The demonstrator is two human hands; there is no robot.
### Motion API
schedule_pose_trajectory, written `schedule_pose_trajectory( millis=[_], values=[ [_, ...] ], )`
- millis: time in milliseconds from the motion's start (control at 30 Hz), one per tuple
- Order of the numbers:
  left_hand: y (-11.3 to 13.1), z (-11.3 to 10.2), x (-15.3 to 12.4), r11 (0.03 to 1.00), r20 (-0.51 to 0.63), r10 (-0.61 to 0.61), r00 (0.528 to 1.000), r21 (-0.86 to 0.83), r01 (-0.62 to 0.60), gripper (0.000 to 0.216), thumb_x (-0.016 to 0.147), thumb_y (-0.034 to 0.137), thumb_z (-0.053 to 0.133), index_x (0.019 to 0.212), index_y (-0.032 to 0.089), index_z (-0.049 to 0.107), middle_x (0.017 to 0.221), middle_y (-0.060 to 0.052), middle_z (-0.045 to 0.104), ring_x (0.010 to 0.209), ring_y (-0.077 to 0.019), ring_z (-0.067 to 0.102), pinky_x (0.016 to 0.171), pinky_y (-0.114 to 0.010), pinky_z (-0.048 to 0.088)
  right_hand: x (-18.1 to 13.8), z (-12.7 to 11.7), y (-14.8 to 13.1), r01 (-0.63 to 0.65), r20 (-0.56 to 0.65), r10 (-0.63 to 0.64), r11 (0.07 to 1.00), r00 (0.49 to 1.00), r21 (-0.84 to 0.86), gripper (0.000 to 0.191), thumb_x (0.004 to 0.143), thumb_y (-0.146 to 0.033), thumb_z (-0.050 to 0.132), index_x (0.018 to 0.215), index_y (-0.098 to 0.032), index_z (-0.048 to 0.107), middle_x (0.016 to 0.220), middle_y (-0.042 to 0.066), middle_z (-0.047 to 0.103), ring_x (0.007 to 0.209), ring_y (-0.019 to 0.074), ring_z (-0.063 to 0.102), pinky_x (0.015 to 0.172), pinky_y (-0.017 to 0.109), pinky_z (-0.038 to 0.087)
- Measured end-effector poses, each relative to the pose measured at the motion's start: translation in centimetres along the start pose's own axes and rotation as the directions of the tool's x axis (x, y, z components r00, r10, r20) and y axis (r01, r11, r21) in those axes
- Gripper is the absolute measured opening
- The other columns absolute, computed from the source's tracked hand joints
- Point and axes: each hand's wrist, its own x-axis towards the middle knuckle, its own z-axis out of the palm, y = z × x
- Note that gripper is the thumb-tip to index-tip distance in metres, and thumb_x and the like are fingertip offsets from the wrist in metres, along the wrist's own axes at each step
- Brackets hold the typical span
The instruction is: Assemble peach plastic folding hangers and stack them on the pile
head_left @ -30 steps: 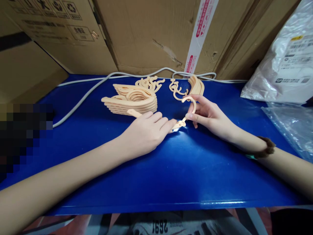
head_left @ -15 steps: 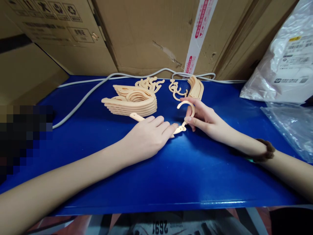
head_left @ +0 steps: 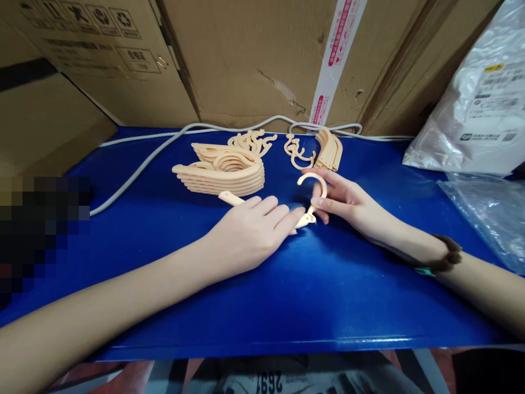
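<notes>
My left hand (head_left: 254,232) is closed around a cream hanger arm (head_left: 230,198), whose holed end sticks out to the left and whose other end shows past my fingertips. In a pinch between thumb and fingers, my right hand (head_left: 342,197) holds a cream hanger hook (head_left: 324,189) upright. The hook's lower end meets the right end of the arm; whether the two are joined I cannot tell. Behind my left hand lies a stack of curved hanger arms (head_left: 221,178). Loose hooks (head_left: 252,143) lie behind that stack, and more hooks (head_left: 301,153) lie beyond my right hand.
A smaller stack of hanger arms (head_left: 328,149) stands at the back right of the blue table (head_left: 262,312). A white cable (head_left: 151,156) runs along the back, before cardboard boxes (head_left: 246,60). On the right are a white plastic package (head_left: 471,120) and clear plastic film (head_left: 488,213).
Both hands have shifted very slightly right and toward me with the arm and the hook. My grips look the same, and the stacks stay in place.
</notes>
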Motion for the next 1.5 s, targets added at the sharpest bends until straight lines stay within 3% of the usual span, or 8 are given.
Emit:
schedule_pose_trajectory(
  millis=[267, 533, 900, 1133, 1333, 1500],
  values=[
    [0.4, -0.2, 0.1, 1.0, 0.001, -0.009, 1.0, 0.001, 0.009, 0.03, 0.102, 0.017, 0.042, 0.12, 0.005, 0.063, 0.075, -0.004, 0.06, 0.07, -0.0207, 0.055, 0.06, -0.033, 0.037, -0.2, 0.4, -0.1, -0.03, 0.005, 0.03, 0.998, 1.0, 0.049, 0.055, 0.09, -0.024, 0.062, 0.141, -0.018, 0.042, 0.075, -0.005, 0.053, 0.057, 0.0085, 0.049, 0.058, 0.026, 0.042],
    [0.6, -0.5, 0.3, 0.997, 0.02, -0.042, 0.999, 0.072, 0.04, 0.034, 0.103, 0.017, 0.039, 0.124, 0.004, 0.062, 0.077, -0.004, 0.062, 0.07, -0.0212, 0.056, 0.06, -0.034, 0.036, 0.0, 0.5, 0.0, -0.014, -0.034, 0.016, 0.997, 0.999, 0.076, 0.046, 0.089, -0.023, 0.061, 0.132, -0.02, 0.046, 0.075, -0.006, 0.051, 0.055, 0.007, 0.045, 0.052, 0.025, 0.035],
    [1.3, -0.7, 0.4, 0.989, 0.026, -0.126, 0.992, 0.085, 0.124, 0.037, 0.102, 0.01, 0.036, 0.127, 0.005, 0.062, 0.078, -0.005, 0.064, 0.07, -0.0198, 0.056, 0.062, -0.032, 0.035, 0.2, 0.4, -0.2, 0.03, -0.022, -0.026, 0.986, 0.999, 0.161, 0.042, 0.086, -0.015, 0.058, 0.127, -0.02, 0.048, 0.075, -0.006, 0.051, 0.053, 0.0063, 0.045, 0.05, 0.024, 0.035],
    [1.6, -0.8, 0.4, 0.99, 0.003, -0.119, 0.993, 0.077, 0.119, 0.037, 0.101, 0.01, 0.037, 0.129, 0.005, 0.061, 0.078, -0.004, 0.065, 0.069, -0.0201, 0.058, 0.062, -0.033, 0.036, 0.1, 0.3, -0.5, 0.055, -0.015, -0.053, 0.986, 0.998, 0.156, 0.039, 0.087, -0.015, 0.056, 0.125, -0.021, 0.049, 0.078, -0.006, 0.049, 0.052, 0.0058, 0.042, 0.049, 0.025, 0.033],
    [1.8, -0.3, 0.1, 0.985, 0.048, -0.17, 0.984, 0.005, 0.17, 0.033, 0.103, 0.018, 0.044, 0.129, 0.007, 0.06, 0.079, -0.004, 0.067, 0.071, -0.0204, 0.061, 0.062, -0.033, 0.037, 0.4, -0.2, -0.4, 0.067, 0.046, -0.073, 0.991, 0.996, 0.115, 0.041, 0.086, -0.011, 0.054, 0.126, -0.019, 0.047, 0.078, -0.006, 0.049, 0.053, 0.0063, 0.043, 0.051, 0.026, 0.033],
    [1.8, -0.2, 0.2, 0.937, 0.127, -0.254, 0.959, -0.215, 0.277, 0.028, 0.104, 0.026, 0.043, 0.124, 0.014, 0.059, 0.083, -0.002, 0.071, 0.07, -0.0194, 0.065, 0.061, -0.031, 0.038, 0.5, -0.4, 0.2, 0.054, 0.087, -0.061, 0.995, 0.994, 0.085, 0.043, 0.087, -0.013, 0.053, 0.129, -0.016, 0.046, 0.074, -0.007, 0.048, 0.052, 0.0068, 0.044, 0.052, 0.026, 0.033]
  ],
)
